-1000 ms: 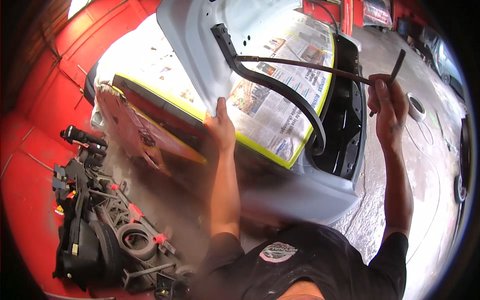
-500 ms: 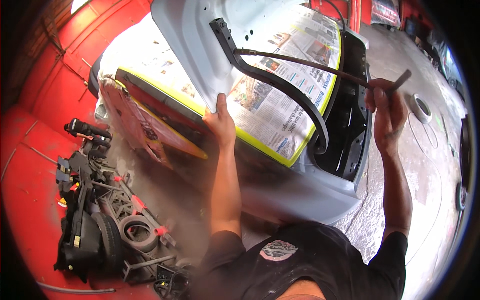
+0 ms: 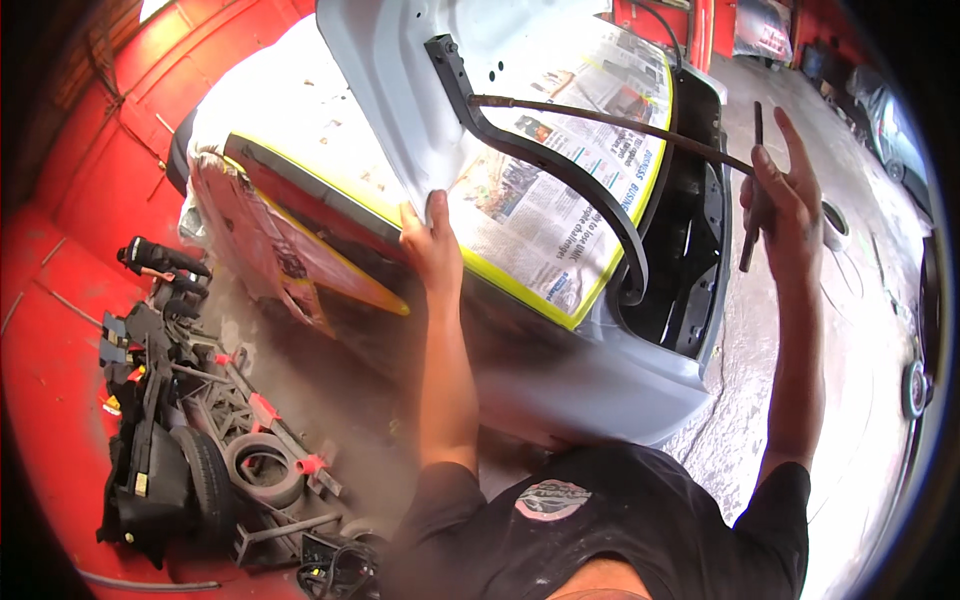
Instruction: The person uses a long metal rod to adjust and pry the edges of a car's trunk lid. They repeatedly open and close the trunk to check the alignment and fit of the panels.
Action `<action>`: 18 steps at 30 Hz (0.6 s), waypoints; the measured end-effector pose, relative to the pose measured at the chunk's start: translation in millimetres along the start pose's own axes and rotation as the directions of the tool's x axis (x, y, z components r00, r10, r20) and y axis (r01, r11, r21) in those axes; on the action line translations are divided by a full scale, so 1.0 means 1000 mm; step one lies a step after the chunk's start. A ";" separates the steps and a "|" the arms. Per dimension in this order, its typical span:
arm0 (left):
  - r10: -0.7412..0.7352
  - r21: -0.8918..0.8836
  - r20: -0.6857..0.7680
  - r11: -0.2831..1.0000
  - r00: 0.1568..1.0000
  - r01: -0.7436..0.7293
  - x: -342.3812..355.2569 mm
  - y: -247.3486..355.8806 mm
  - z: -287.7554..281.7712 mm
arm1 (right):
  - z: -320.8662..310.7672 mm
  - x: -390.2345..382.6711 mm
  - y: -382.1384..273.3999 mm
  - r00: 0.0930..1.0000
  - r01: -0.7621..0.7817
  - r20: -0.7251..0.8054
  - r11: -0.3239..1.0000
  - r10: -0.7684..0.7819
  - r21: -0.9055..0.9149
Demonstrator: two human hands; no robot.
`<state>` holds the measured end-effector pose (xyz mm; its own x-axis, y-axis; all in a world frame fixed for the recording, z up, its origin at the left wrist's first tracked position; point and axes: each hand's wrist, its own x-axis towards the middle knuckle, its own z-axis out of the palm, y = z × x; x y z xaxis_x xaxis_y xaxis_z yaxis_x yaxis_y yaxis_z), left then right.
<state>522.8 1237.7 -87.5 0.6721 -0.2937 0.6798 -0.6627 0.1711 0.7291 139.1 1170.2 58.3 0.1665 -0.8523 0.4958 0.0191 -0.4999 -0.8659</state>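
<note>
My left hand (image 3: 432, 240) grips the lower edge of a raised grey trunk lid (image 3: 380, 90), above the car's rear window (image 3: 540, 240), which is covered in newspaper edged with yellow tape. A black curved hinge arm (image 3: 540, 150) runs from the lid down to the car body. A rusty rod (image 3: 600, 122) reaches from that arm, near its upper part, rightward to a dark crossbar (image 3: 752, 255). My right hand (image 3: 785, 190) is at the crossbar, thumb against it and some fingers raised. The dark trunk opening (image 3: 680, 270) lies below the rod.
Black plastic parts (image 3: 145, 440), metal stands and a tyre (image 3: 262, 468) lie on the floor at left, beside a red wall (image 3: 50, 380). At right are a ring-shaped item (image 3: 835, 225), partly behind my hand, a thin hose and a plastic-covered vehicle (image 3: 880, 130).
My right hand has shifted slightly right and loosened, raising some fingers, while the crossbar has turned to stand more upright. My left hand stays on the lid's edge.
</note>
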 end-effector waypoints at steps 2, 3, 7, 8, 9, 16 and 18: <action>-0.032 -0.007 -0.134 0.999 0.990 0.031 -0.018 0.027 0.000 | -0.001 -0.002 0.010 0.996 0.056 -0.073 0.998 -0.054 0.018; 0.040 -0.096 -0.200 0.994 0.979 -0.061 -0.024 0.027 -0.008 | -0.002 -0.004 0.018 0.999 0.003 -0.034 1.000 -0.002 0.030; 0.122 -0.420 0.235 0.907 0.964 -0.013 -0.072 0.105 0.013 | -0.019 -0.010 0.020 0.995 -0.026 0.096 0.988 0.011 0.152; 0.121 -0.510 0.513 0.840 0.850 0.188 -0.079 0.137 0.025 | -0.021 -0.010 0.025 0.993 0.013 0.112 0.975 -0.038 0.220; 0.099 -0.604 0.627 0.689 0.773 0.402 -0.080 0.162 0.041 | -0.025 -0.012 0.018 0.975 0.042 0.210 0.984 -0.078 0.172; 0.065 -0.662 0.749 0.120 0.659 0.740 -0.065 0.214 0.097 | -0.039 -0.020 0.012 0.781 0.616 0.491 0.609 -0.386 -0.500; 0.064 -0.658 0.753 0.117 0.655 0.744 -0.066 0.214 0.101 | -0.045 -0.021 0.001 0.764 0.644 0.474 0.470 -0.437 -0.604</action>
<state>303.2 1198.5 15.0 0.1490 -0.8894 0.4322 0.6400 0.4199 0.6435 91.1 1180.5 49.6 0.5866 -0.3601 0.7254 -0.4794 -0.8763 -0.0474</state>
